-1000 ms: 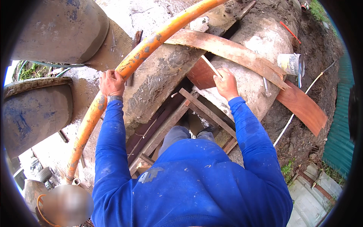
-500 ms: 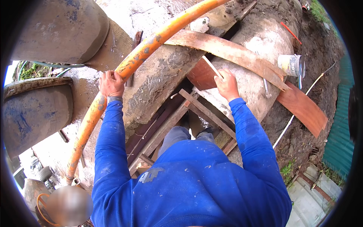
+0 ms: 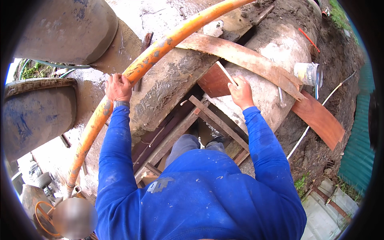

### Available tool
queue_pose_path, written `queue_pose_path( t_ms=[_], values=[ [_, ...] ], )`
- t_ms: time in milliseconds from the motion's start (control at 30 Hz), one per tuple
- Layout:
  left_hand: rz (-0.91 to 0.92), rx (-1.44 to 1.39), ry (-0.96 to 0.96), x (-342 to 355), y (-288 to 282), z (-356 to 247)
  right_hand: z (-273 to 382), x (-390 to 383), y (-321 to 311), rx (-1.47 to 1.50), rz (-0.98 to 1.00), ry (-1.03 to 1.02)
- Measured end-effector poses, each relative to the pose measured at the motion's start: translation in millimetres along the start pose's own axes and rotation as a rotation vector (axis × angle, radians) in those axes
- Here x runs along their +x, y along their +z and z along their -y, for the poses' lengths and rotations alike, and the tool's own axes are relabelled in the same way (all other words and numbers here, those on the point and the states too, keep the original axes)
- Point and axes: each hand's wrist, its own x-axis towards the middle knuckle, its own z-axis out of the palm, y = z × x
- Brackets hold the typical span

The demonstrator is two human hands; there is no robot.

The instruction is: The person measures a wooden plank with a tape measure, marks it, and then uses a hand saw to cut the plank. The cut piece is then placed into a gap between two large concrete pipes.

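Observation:
My left hand (image 3: 119, 88) is closed over a long orange pole or pipe (image 3: 156, 51) smeared with grey, which runs from the lower left to the top. My right hand (image 3: 241, 92) grips the pale edge of a reddish-brown plywood board (image 3: 215, 81). That board stands tilted in the gap between two mud-covered concrete masses. Just beyond the right hand, a longer weathered plywood strip (image 3: 240, 56) lies across the gap. A timber frame (image 3: 222, 125) stands in the opening around my legs, below and between both hands.
Large muddy rounded shapes (image 3: 64, 32) stand at the left. A white bucket (image 3: 307, 73) and another plywood strip (image 3: 320, 120) lie at the right, near green corrugated sheeting (image 3: 358, 132). A person's blurred head (image 3: 75, 218) is at the lower left.
The plywood board's pale edge has swung slightly and more of its brown face shows beside my right hand. My left hand stays on the orange pole.

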Motion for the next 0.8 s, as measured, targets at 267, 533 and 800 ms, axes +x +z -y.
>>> queue_pose_path(
  t_ms=[267,533,800],
  values=[
    [0.005,0.018,-0.002,0.4,0.3,-0.1,2.8,-0.8,-3.2,0.007,0.003,0.002],
    [-0.013,0.017,0.007,0.3,2.0,1.3,0.3,-2.1,-3.6,0.025,0.006,0.001],
    [-0.02,0.012,0.003,-0.2,3.7,1.8,4.0,-3.1,-6.1,0.027,0.009,0.017]
  ],
)
